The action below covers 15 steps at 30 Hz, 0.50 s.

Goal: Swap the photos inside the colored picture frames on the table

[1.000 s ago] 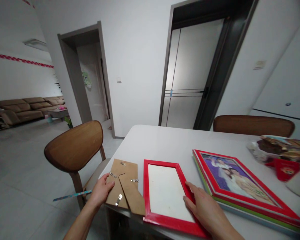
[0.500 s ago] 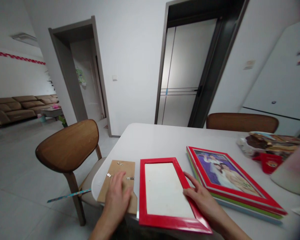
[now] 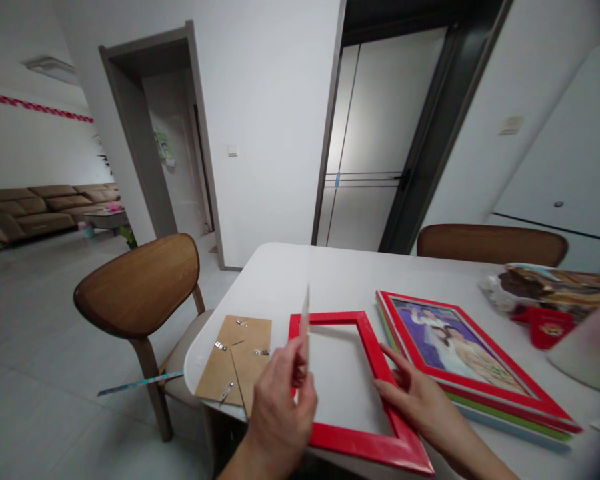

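A red picture frame (image 3: 370, 443) lies on the white table, and the tabletop shows through its opening. My left hand (image 3: 285, 393) pinches a thin white sheet (image 3: 305, 327), held upright and seen almost edge-on over the frame's left side. Gripping the frame's right side is my right hand (image 3: 415, 397), thumb and index finger on the red border. To the left lies a brown backing board (image 3: 217, 377) with metal clips, its stand partly behind my left hand.
At the right are stacked frames, the top one red with a photo (image 3: 450, 347). Beyond them sit a plastic bag of items (image 3: 555, 287), a red packet (image 3: 550, 327) and a pale pink object (image 3: 590, 340). Wooden chairs (image 3: 140, 287) stand at the left and behind the table.
My left hand has moved right from the backing board and lifted the white sheet out of the frame, tilting it upright. My right hand still holds the frame's right side.
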Each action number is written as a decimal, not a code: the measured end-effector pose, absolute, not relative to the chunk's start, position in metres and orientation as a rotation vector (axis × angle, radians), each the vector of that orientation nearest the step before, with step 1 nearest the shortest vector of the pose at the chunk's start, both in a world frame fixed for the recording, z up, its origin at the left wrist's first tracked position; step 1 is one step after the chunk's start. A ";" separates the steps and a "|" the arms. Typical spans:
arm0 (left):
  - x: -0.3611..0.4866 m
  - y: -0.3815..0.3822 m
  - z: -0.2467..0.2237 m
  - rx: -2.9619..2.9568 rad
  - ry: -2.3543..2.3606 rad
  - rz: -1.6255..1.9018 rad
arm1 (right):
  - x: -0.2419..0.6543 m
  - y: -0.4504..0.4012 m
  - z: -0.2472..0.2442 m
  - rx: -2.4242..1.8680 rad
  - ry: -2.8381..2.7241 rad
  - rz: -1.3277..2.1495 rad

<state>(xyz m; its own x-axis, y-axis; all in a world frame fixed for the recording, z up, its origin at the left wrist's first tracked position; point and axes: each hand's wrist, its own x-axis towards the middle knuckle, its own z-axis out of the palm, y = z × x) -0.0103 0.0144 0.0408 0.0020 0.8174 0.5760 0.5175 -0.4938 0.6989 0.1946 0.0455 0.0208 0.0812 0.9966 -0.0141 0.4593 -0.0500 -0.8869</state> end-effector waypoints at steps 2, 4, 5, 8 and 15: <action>-0.033 0.016 0.037 1.740 1.527 1.515 | 0.201 0.049 0.009 -1.750 -1.662 0.698; -0.054 0.017 0.028 1.568 1.549 1.478 | 0.203 0.052 0.001 -1.848 -1.800 0.548; -0.063 0.018 0.022 1.522 1.554 1.442 | 0.203 0.052 -0.003 -1.881 -1.854 0.489; -0.078 0.018 0.005 1.520 1.684 1.280 | 0.201 0.053 -0.010 -1.939 -1.969 0.318; -0.080 0.014 -0.004 1.873 1.900 0.913 | 0.204 0.052 -0.021 -1.918 -2.070 0.130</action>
<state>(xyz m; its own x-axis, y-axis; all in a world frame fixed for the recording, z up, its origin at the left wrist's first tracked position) -0.0802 0.0142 -0.0039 -0.0890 0.9745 0.2060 0.7697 -0.0640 0.6352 0.2038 0.0524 -0.0206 -0.0515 0.9846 0.1670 0.9560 0.0969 -0.2768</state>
